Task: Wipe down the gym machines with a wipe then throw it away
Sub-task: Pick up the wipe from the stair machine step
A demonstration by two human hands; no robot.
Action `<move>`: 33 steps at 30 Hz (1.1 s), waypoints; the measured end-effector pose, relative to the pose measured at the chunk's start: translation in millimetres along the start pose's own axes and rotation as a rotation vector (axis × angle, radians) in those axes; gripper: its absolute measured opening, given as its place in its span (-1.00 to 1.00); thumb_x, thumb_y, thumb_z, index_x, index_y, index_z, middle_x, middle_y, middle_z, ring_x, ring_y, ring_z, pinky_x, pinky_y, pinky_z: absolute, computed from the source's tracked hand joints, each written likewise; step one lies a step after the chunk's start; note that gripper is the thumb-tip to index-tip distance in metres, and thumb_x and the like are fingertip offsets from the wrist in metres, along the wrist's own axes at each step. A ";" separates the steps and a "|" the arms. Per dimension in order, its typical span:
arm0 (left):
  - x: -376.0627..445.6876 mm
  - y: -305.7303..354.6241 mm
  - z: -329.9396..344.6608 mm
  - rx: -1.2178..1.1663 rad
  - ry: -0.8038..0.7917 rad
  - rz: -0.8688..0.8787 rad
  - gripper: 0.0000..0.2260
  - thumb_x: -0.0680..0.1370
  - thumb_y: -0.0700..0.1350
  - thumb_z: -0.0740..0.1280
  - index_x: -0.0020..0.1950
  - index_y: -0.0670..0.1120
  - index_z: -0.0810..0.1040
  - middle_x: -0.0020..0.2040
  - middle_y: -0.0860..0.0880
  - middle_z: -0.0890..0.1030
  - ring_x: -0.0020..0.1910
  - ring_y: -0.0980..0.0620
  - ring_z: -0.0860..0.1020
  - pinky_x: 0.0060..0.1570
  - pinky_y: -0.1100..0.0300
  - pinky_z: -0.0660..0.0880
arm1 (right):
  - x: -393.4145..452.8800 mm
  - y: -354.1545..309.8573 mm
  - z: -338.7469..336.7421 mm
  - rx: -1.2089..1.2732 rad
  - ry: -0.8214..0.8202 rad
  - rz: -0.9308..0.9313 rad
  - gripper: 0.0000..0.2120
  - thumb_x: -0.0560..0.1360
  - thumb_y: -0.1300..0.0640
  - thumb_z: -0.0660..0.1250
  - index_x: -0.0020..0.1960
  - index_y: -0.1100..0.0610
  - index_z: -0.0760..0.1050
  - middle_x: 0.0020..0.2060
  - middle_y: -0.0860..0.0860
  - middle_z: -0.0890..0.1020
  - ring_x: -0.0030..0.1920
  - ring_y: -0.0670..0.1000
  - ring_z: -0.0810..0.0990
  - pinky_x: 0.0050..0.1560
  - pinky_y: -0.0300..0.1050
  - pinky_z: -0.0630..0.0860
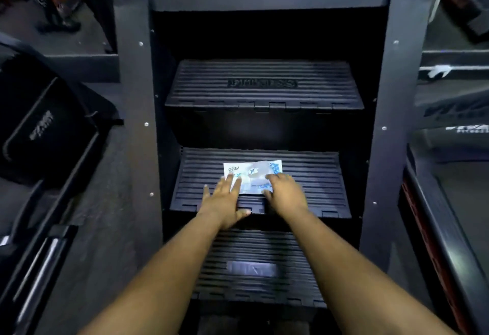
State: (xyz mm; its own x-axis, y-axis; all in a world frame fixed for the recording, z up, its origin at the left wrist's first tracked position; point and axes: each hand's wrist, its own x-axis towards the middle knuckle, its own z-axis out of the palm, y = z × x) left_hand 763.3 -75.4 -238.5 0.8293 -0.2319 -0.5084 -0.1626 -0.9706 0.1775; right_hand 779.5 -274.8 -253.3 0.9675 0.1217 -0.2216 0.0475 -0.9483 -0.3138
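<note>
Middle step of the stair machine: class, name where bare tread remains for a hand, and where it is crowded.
Bare ribbed tread lies on the middle step between the wipe packet and each side panel. The centre is crowded: left hand and right hand lie on the packet.

side panels [135, 112] flanking ribbed step [312, 175]

White and blue wipe packet [252, 175] lying flat on the ribbed middle step [312, 175] of a black stair-climber machine [402, 96], printed side up, near edge under fingertips, another ribbed step above, one below
</note>
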 end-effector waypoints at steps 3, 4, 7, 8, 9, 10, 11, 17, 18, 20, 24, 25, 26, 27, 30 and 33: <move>40.0 -4.0 -2.9 0.028 -0.034 0.018 -0.11 0.60 0.33 0.22 0.66 -0.01 -0.27 0.65 -0.04 -0.33 0.64 -0.06 -0.25 0.55 -0.32 -0.19 | 34.2 5.9 11.4 -0.120 -0.034 -0.040 -0.58 0.59 -0.07 0.30 0.41 0.01 0.43 0.29 0.06 0.51 0.33 0.14 0.44 0.26 0.08 0.42; 46.3 -4.8 -3.2 0.035 -0.038 0.027 -0.11 0.60 0.32 0.21 0.66 -0.01 -0.28 0.65 -0.04 -0.33 0.64 -0.06 -0.25 0.55 -0.32 -0.18 | 39.0 8.2 13.1 -0.157 -0.036 -0.056 -0.60 0.59 -0.04 0.29 0.40 0.00 0.44 0.29 0.06 0.51 0.33 0.14 0.43 0.25 0.08 0.40; 62.8 -7.9 5.3 0.049 -0.081 0.038 -0.13 0.62 0.31 0.19 0.65 -0.01 -0.30 0.65 -0.06 -0.31 0.64 -0.06 -0.26 0.55 -0.33 -0.17 | 53.9 21.3 22.1 -0.217 -0.031 -0.079 -0.69 0.59 0.02 0.26 0.31 0.00 0.51 0.23 0.06 0.53 0.27 0.14 0.45 0.20 0.06 0.40; 62.7 -9.1 8.7 0.056 -0.094 0.038 -0.14 0.62 0.32 0.18 0.65 0.00 -0.30 0.65 -0.06 -0.31 0.64 -0.06 -0.26 0.55 -0.34 -0.17 | 53.2 24.8 23.2 -0.228 -0.020 -0.083 -0.73 0.59 0.03 0.26 0.27 0.00 0.54 0.20 0.05 0.55 0.25 0.14 0.46 0.18 0.05 0.40; 66.6 -10.7 10.6 0.060 -0.111 0.034 -0.14 0.62 0.33 0.17 0.65 0.00 -0.31 0.65 -0.06 -0.30 0.64 -0.06 -0.25 0.54 -0.34 -0.17 | 56.6 29.9 25.4 -0.230 -0.006 -0.087 -0.76 0.60 0.02 0.26 0.22 0.00 0.57 0.17 0.05 0.57 0.22 0.14 0.47 0.16 0.04 0.41; 68.2 -12.0 12.4 0.062 -0.124 0.030 -0.15 0.62 0.33 0.16 0.65 0.01 -0.31 0.66 -0.05 -0.29 0.64 -0.06 -0.24 0.54 -0.35 -0.16 | 57.5 34.7 26.9 -0.204 0.015 -0.081 -0.77 0.60 0.01 0.26 0.18 0.01 0.59 0.13 0.04 0.59 0.19 0.14 0.49 0.13 0.03 0.42; 70.2 -12.4 11.5 0.068 -0.130 0.028 -0.15 0.62 0.33 0.16 0.65 0.01 -0.30 0.66 -0.05 -0.27 0.65 -0.06 -0.23 0.54 -0.35 -0.16 | 58.3 40.1 26.4 -0.158 0.045 -0.063 -0.78 0.60 0.00 0.27 0.15 0.02 0.61 0.10 0.04 0.60 0.16 0.15 0.50 0.10 0.03 0.45; 71.4 -9.4 1.2 0.090 -0.144 0.034 -0.14 0.62 0.33 0.18 0.66 0.01 -0.28 0.67 -0.06 -0.26 0.65 -0.07 -0.18 0.53 -0.37 -0.16 | 37.6 67.9 11.2 0.478 0.210 0.140 -0.97 0.53 0.15 0.35 -0.04 0.08 0.55 -0.08 0.02 0.62 -0.06 0.10 0.58 -0.06 0.01 0.50; 70.8 -7.5 -1.0 0.084 -0.138 0.030 -0.14 0.61 0.33 0.18 0.66 0.01 -0.28 0.66 -0.05 -0.26 0.65 -0.07 -0.18 0.53 -0.36 -0.16 | 32.2 68.6 7.8 0.613 0.211 0.190 -0.97 0.54 0.16 0.35 -0.06 0.06 0.53 -0.11 -0.02 0.63 -0.10 0.05 0.60 -0.06 -0.02 0.50; 64.6 0.9 -8.5 0.020 -0.099 0.036 -0.14 0.61 0.33 0.19 0.66 0.02 -0.27 0.67 -0.04 -0.25 0.65 -0.06 -0.16 0.53 -0.31 -0.15 | 14.9 62.2 -4.4 0.838 0.231 0.291 -0.89 0.55 0.22 0.35 -0.10 0.04 0.51 -0.21 -0.07 0.62 -0.22 -0.09 0.57 -0.10 -0.09 0.46; 38.2 36.4 -18.4 -0.505 0.005 0.097 -0.20 0.62 0.22 0.31 0.68 -0.07 -0.01 0.67 -0.06 0.07 0.63 -0.01 0.10 0.58 0.05 0.07 | -29.6 37.3 -25.2 1.209 0.315 0.390 -0.81 0.60 0.34 0.26 -0.14 0.12 0.47 -0.30 -0.03 0.56 -0.30 -0.14 0.50 -0.21 -0.21 0.47; 27.2 46.1 -18.2 -0.690 -0.023 0.113 -0.23 0.61 0.15 0.36 0.67 -0.11 0.07 0.64 -0.09 0.18 0.60 -0.01 0.19 0.56 0.11 0.14 | -42.7 29.4 -29.0 1.312 0.326 0.433 -0.82 0.62 0.33 0.24 -0.12 0.14 0.47 -0.30 0.01 0.57 -0.29 -0.08 0.54 -0.25 -0.20 0.53; 10.8 57.1 -20.6 -0.835 -0.063 0.140 -0.27 0.60 0.07 0.40 0.65 -0.13 0.13 0.60 -0.13 0.28 0.55 -0.02 0.29 0.52 0.15 0.22 | -61.4 19.9 -37.4 1.408 0.347 0.479 -0.82 0.63 0.32 0.23 -0.11 0.14 0.46 -0.31 0.05 0.58 -0.31 -0.03 0.56 -0.33 -0.18 0.55; 0.9 64.9 -19.1 -0.951 -0.102 0.162 -0.31 0.59 -0.02 0.43 0.62 -0.15 0.19 0.54 -0.16 0.36 0.48 -0.02 0.38 0.45 0.19 0.32 | -73.3 12.5 -42.0 1.479 0.355 0.517 -0.82 0.64 0.30 0.22 -0.11 0.13 0.46 -0.33 0.07 0.59 -0.35 -0.02 0.58 -0.41 -0.18 0.55; -42.5 78.3 -9.2 -1.039 -0.175 0.238 -0.45 0.55 -0.19 0.48 0.49 -0.20 0.37 0.30 -0.14 0.56 0.17 0.07 0.57 0.10 0.37 0.51 | -132.9 -10.1 -57.0 1.588 0.348 0.601 -0.89 0.65 0.25 0.22 -0.03 0.15 0.48 -0.21 0.21 0.64 -0.32 0.08 0.65 -0.44 -0.15 0.56; -98.1 90.6 5.4 -1.025 -0.215 0.307 -0.70 0.53 -0.18 0.51 0.24 -0.18 0.60 -0.09 -0.06 0.68 -0.22 0.16 0.62 -0.22 0.33 0.51 | -209.5 -20.5 -59.1 1.652 0.350 0.685 -0.86 0.67 0.21 0.20 0.14 0.15 0.52 -0.06 0.23 0.68 -0.20 0.15 0.69 -0.34 -0.07 0.64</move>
State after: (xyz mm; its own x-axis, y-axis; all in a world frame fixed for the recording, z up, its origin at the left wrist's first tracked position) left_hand 664.3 -140.9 -177.0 0.7022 -0.5583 -0.4418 0.2591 -0.3776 0.8890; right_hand 590.5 -298.2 -145.9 0.7205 -0.3862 -0.5759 -0.3918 0.4585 -0.7977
